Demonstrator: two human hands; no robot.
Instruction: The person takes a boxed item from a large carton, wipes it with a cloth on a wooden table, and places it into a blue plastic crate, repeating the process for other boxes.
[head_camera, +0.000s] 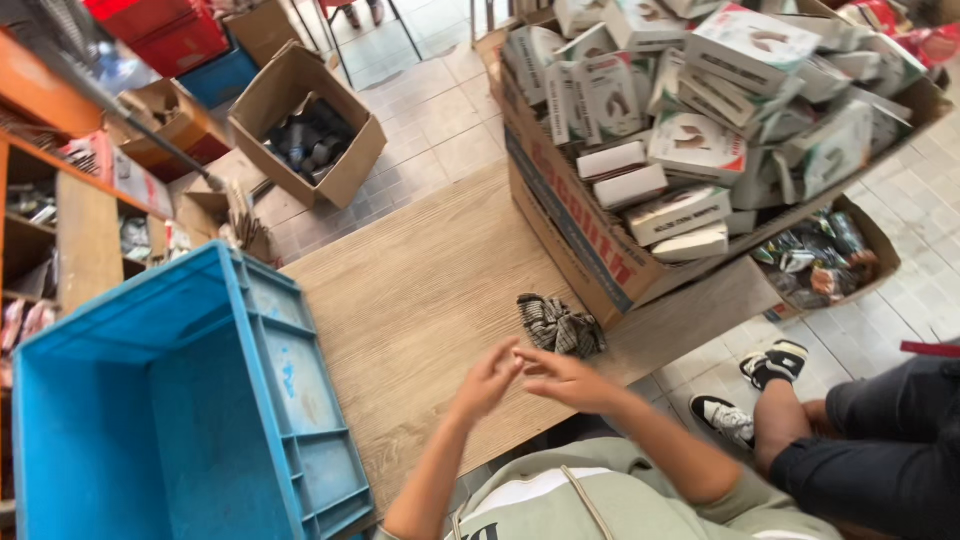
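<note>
Here my left hand (487, 383) and my right hand (565, 378) meet over the near edge of the wooden table (420, 300), fingertips touching or nearly so; I cannot tell which. My left fingers (505, 356) are loosely curled and point toward the right hand. My right fingers (535, 358) are stretched out fairly flat toward the left. Neither hand has hold of anything that I can see; both are bare and open.

The nearest thing to them is a crumpled checked cloth (558, 324), dark grey and pale, lying on the table just beyond my fingertips and slightly to the right. It sits close to my right hand but apart from it, not touched by either hand. It lies just beside the front corner of a big cardboard carton (580, 235), which stands on the table's far right part and is heaped with small white boxes (697, 147) lying every way.

To my left a blue plastic crate (190, 400) rests on the table, well apart from my hands. Beyond the table, on the tiled floor, an open cardboard box (305, 125) holds dark items. On the right, lower down, a smaller tray of coloured packets (820, 255) sits beside the carton. Another person's leg and black-and-white sneakers (770, 365) show at my right.
</note>
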